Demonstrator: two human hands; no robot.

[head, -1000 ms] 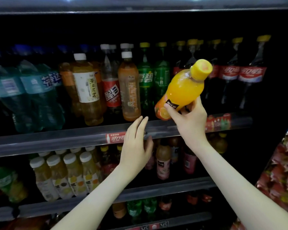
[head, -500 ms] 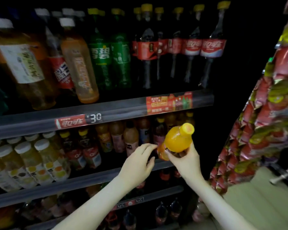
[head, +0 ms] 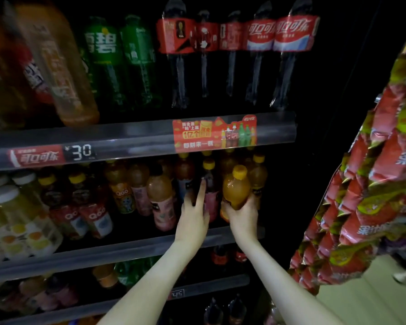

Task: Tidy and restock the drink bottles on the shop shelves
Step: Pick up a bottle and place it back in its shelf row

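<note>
My right hand (head: 243,215) grips the lower body of an orange juice bottle (head: 236,188) with a yellow cap. The bottle stands nearly upright at the right end of the second shelf, in front of other yellow-capped juice bottles (head: 258,174). My left hand (head: 193,213) reaches into the same shelf just left of it. Its fingers are straight and touch a dark bottle with a pink label (head: 210,184).
The second shelf's rail (head: 127,250) runs below both wrists. Cola bottles (head: 260,34) and green soda bottles (head: 108,55) fill the shelf above, behind a price rail (head: 103,146). Hanging red and green snack packs (head: 373,195) crowd the right side.
My right hand has brought the orange bottle down from the top shelf to the second shelf. My left hand went down with it and reached in among the bottles. The view tilted downward.
</note>
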